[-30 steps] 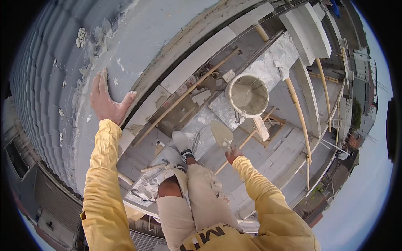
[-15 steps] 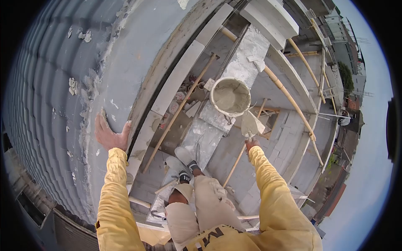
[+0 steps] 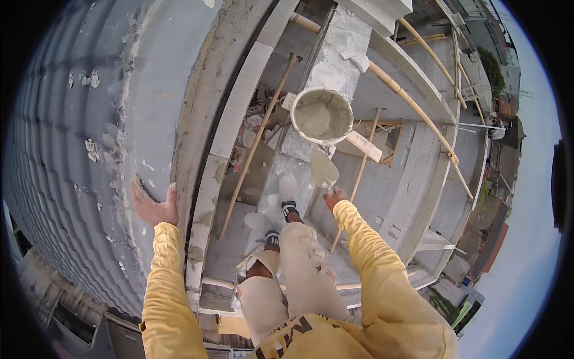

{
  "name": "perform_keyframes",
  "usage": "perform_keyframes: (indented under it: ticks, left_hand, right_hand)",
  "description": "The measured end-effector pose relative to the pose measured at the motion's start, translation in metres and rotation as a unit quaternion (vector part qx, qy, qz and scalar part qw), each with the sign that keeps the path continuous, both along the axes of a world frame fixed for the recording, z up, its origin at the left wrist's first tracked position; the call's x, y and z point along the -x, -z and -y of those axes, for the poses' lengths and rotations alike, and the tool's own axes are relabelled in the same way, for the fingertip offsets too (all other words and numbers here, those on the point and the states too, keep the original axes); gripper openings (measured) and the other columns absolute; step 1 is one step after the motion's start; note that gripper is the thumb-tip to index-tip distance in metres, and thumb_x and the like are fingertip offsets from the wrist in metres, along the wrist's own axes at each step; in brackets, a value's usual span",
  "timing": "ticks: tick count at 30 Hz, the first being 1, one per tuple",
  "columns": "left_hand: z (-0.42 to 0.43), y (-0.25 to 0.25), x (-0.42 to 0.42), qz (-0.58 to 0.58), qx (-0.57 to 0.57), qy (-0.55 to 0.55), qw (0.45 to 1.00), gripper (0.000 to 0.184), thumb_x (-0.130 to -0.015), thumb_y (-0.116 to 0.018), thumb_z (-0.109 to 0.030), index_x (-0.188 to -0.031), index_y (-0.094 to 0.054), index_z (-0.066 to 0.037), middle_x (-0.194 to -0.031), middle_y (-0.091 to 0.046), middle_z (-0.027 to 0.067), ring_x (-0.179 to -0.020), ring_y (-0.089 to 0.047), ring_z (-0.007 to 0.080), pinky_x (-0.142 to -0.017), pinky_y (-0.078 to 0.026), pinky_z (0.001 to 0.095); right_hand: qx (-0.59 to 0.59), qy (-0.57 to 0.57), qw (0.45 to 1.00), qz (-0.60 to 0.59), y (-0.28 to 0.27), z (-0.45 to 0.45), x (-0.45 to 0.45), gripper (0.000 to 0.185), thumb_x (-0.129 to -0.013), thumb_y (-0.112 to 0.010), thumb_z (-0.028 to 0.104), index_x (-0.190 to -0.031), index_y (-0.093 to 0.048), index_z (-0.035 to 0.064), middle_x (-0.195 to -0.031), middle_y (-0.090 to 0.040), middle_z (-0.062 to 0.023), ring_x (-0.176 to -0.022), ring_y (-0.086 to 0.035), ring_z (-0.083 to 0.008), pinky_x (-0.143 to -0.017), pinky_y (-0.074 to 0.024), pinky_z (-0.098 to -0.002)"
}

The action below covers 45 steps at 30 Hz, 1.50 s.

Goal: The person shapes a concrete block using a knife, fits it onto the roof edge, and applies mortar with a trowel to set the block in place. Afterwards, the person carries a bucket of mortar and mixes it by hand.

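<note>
My left hand (image 3: 154,203) rests with thumb and fingers apart on the grey plastered ledge (image 3: 161,102) beside the roof tiles. In my right hand (image 3: 336,197) is the handle of a trowel (image 3: 323,169). Its blade points away from me, with grey mortar on its face. Just beyond the blade stands a round bucket (image 3: 303,107), its walls coated with wet mortar. The bucket is on a splattered walkway board (image 3: 341,51), and my feet are on the same walkway, nearer me.
Wavy roof tiles (image 3: 54,137) slope along the left. Bamboo poles (image 3: 412,107) cross at both sides of the walkway. A pale block wall edge (image 3: 242,102) runs beside the ledge. Far below lies a floor with rubble and a wooden frame (image 3: 391,143). Another person (image 3: 496,128) is at far right.
The trowel has moved left and turned, showing its broad face just below the bucket. My left hand stays on the ledge. One foot has stepped forward, and the camera view has shifted.
</note>
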<state>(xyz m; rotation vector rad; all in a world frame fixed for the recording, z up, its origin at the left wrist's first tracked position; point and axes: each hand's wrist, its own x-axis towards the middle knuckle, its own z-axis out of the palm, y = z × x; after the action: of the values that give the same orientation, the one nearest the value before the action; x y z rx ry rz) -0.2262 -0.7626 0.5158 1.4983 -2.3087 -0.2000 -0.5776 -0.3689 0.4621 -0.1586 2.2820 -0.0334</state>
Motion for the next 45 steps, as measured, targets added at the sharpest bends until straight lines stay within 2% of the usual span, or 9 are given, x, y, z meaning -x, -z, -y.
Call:
perform_keyframes:
  ticks: [8,16,19,26,28,30,39,41,45]
  left_hand:
    - [0.002,0.003,0.001,-0.021,-0.027,0.008,0.999,0.098,-0.080,-0.072,-0.055,-0.150,-0.034,0.002,-0.150,-0.040,0.0263,-0.138,-0.040,0.0439,-0.114,-0.032,0.0523]
    - [0.002,0.023,-0.019,0.002,-0.058,0.009,0.998,0.107,-0.086,-0.052,-0.074,-0.153,-0.026,0.006,-0.155,-0.031,0.0285,-0.143,-0.030,0.0441,-0.118,-0.023,0.0530]
    - [0.001,0.031,-0.032,0.028,-0.063,0.006,0.998,0.108,-0.087,-0.050,-0.075,-0.153,-0.023,0.007,-0.157,-0.027,0.0291,-0.146,-0.025,0.0437,-0.120,-0.018,0.0517]
    - [-0.001,0.027,-0.023,0.037,-0.080,-0.030,0.996,0.117,-0.084,-0.040,-0.084,-0.154,-0.018,0.007,-0.158,-0.023,0.0297,-0.147,-0.022,0.0443,-0.121,-0.016,0.0523]
    - [0.003,0.025,-0.022,0.038,-0.066,-0.019,0.997,0.117,-0.084,-0.040,-0.084,-0.155,-0.018,0.007,-0.158,-0.023,0.0297,-0.147,-0.021,0.0444,-0.121,-0.016,0.0519]
    - [0.006,0.018,-0.015,0.047,-0.068,-0.006,0.997,0.118,-0.083,-0.039,-0.084,-0.155,-0.017,0.007,-0.158,-0.023,0.0297,-0.148,-0.021,0.0446,-0.121,-0.016,0.0515]
    - [0.002,-0.004,-0.014,0.157,-0.153,-0.027,0.975,0.103,-0.088,-0.055,-0.060,-0.155,-0.014,0.007,-0.161,-0.017,0.0279,-0.150,-0.015,0.0427,-0.123,-0.011,0.0473]
    - [0.005,-0.008,-0.014,0.176,-0.182,-0.049,0.966,0.103,-0.077,-0.070,-0.036,-0.154,-0.017,0.007,-0.158,-0.022,0.0293,-0.148,-0.020,0.0431,-0.124,-0.015,0.0449]
    - [0.008,-0.022,-0.008,0.181,-0.213,-0.053,0.959,0.105,-0.076,-0.073,-0.034,-0.154,-0.017,0.007,-0.159,-0.022,0.0285,-0.149,-0.021,0.0424,-0.124,-0.016,0.0438]
  right_hand:
    - [-0.080,-0.121,0.982,-0.118,0.060,0.086,0.153,0.044,-0.088,-0.061,0.026,-0.123,-0.061,0.0003,-0.121,-0.065,-0.0270,-0.115,-0.062,-0.0418,-0.097,-0.0508,-0.0454]
    - [-0.273,-0.269,0.921,0.072,0.113,0.133,0.246,0.040,-0.086,-0.060,0.020,-0.121,-0.067,0.0032,-0.133,-0.063,-0.0159,-0.122,-0.061,-0.0356,-0.098,-0.0531,-0.0439]
    - [-0.153,-0.160,0.974,0.048,0.061,0.133,0.250,0.047,-0.087,-0.062,0.028,-0.128,-0.062,0.0054,-0.133,-0.060,-0.0256,-0.126,-0.058,-0.0376,-0.104,-0.0482,-0.0460]
    - [0.097,-0.112,0.974,-0.173,0.061,0.065,0.292,0.052,-0.072,-0.078,0.030,-0.120,-0.066,0.0130,-0.149,-0.037,-0.0202,-0.134,-0.038,-0.0442,-0.110,-0.0383,-0.0511]
    - [0.186,-0.073,0.977,-0.080,0.096,0.053,0.317,0.053,-0.072,-0.079,0.031,-0.118,-0.066,0.0078,-0.131,-0.056,-0.0196,-0.125,-0.051,-0.0349,-0.105,-0.0441,-0.0429]
    - [0.279,0.093,0.953,0.077,0.092,0.062,0.317,0.044,-0.075,-0.077,0.028,-0.111,-0.066,0.0049,-0.092,-0.068,-0.0075,-0.089,-0.063,-0.0170,-0.084,-0.0503,-0.0317]
    - [0.413,0.203,0.879,0.123,0.027,0.056,0.242,0.034,-0.080,-0.072,0.026,-0.106,-0.066,0.0039,-0.087,-0.064,-0.0038,-0.079,-0.057,-0.0136,-0.073,-0.0469,-0.0298]
    - [0.377,0.279,0.871,0.143,0.019,0.023,0.235,0.032,-0.081,-0.071,0.026,-0.105,-0.066,0.0046,-0.087,-0.064,-0.0032,-0.081,-0.056,-0.0136,-0.075,-0.0467,-0.0290]
    - [0.387,0.404,0.813,0.161,-0.025,-0.031,0.231,0.030,-0.082,-0.068,0.026,-0.103,-0.066,0.0050,-0.087,-0.063,-0.0018,-0.083,-0.056,-0.0132,-0.076,-0.0463,-0.0282]
